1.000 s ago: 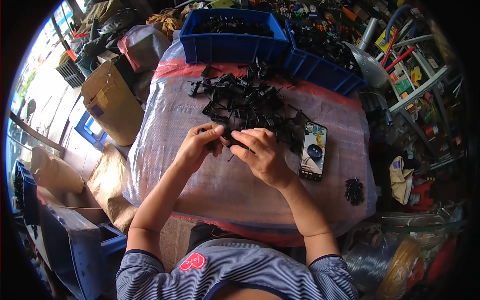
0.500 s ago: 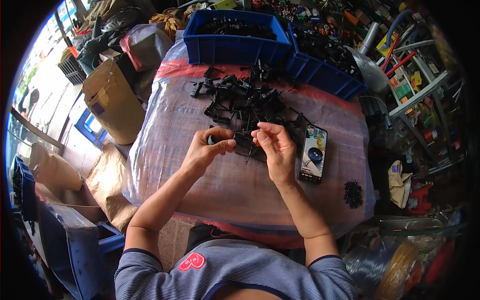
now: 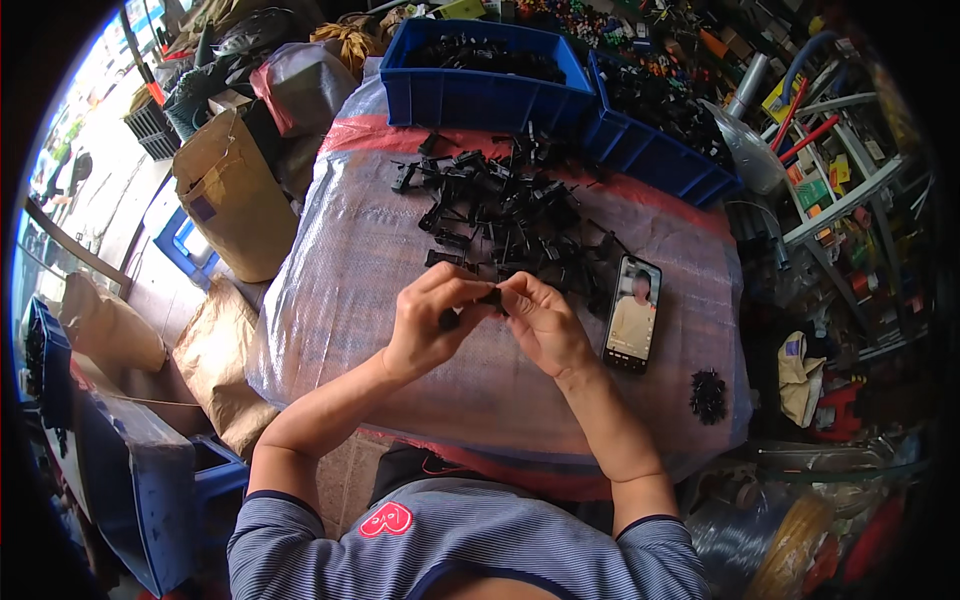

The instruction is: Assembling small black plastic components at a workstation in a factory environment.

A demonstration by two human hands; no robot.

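My left hand (image 3: 430, 325) and right hand (image 3: 550, 325) have bent fingers, pinching a black part (image 3: 491, 297) between their tips; a dark bit (image 3: 448, 319) also shows inside the left. The pile (image 3: 505, 200) lies at twelve o'clock from them, the phone (image 3: 632, 313) at three.

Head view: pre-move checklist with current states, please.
1. Small black part held in left grip: ok.
2. Right grip meeting it, hold firm: cannot tell.
3. Part's orientation: cannot tell, mostly hidden.
4. Large pile of black plastic-looking pieces just beyond the grips: ok.
5. Pile sorted: not ok, jumbled.
6. Black-framed rectangular phone apart from both grips: ok.
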